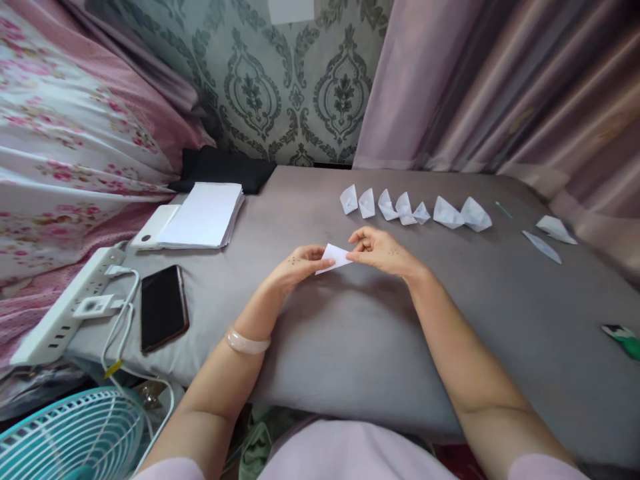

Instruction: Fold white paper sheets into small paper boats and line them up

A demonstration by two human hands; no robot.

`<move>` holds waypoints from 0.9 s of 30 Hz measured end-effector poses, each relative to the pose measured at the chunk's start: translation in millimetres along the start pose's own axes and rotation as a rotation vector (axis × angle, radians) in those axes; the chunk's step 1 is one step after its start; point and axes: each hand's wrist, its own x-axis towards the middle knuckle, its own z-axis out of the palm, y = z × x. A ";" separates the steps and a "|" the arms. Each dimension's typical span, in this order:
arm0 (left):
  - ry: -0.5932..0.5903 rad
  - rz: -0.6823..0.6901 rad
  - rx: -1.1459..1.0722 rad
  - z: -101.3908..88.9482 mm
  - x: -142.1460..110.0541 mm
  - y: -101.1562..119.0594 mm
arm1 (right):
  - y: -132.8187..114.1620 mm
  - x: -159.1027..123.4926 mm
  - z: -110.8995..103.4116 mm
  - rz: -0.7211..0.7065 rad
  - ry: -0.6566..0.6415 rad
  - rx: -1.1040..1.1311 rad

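Note:
A small folded piece of white paper (pixel 334 257) is held between my two hands above the grey surface. My left hand (pixel 301 263) pinches its left side, the thumb lying along the front. At its right corner my right hand (pixel 381 251) grips with thumb and finger, the other fingers curled above. Beyond my hands, several folded paper shapes (pixel 405 208) stand in a row. A stack of white paper (pixel 203 217) lies to the left of my left hand.
Left of my arms lie a black phone (pixel 164 308) and a white power strip (pixel 70 308) with cables; a teal fan (pixel 75 433) stands below. Two more paper pieces (pixel 556 229) (pixel 542 247) lie at right, near a green object (pixel 625 341). A patterned wall (pixel 295 87) rises behind.

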 end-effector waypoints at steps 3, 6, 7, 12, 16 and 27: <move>-0.023 -0.044 -0.202 10.9 -4.2 8.1 | -8.2 -2.0 -2.8 0.011 0.077 0.106; 0.068 -0.019 -0.442 21.1 -3.8 12.6 | -12.0 -0.3 -1.3 0.032 0.203 0.300; 0.099 -0.015 -0.497 23.2 -2.7 12.7 | -12.4 0.4 0.1 0.022 0.216 0.325; 0.141 -0.032 -0.564 25.5 2.7 8.0 | -11.0 1.1 12.0 -0.094 0.212 0.200; 0.095 -0.012 -0.526 26.5 2.4 5.7 | -11.8 -0.2 20.6 -0.103 0.290 0.143; 0.095 0.090 -0.501 30.5 1.0 6.6 | -26.7 -8.5 22.7 -0.127 0.357 0.033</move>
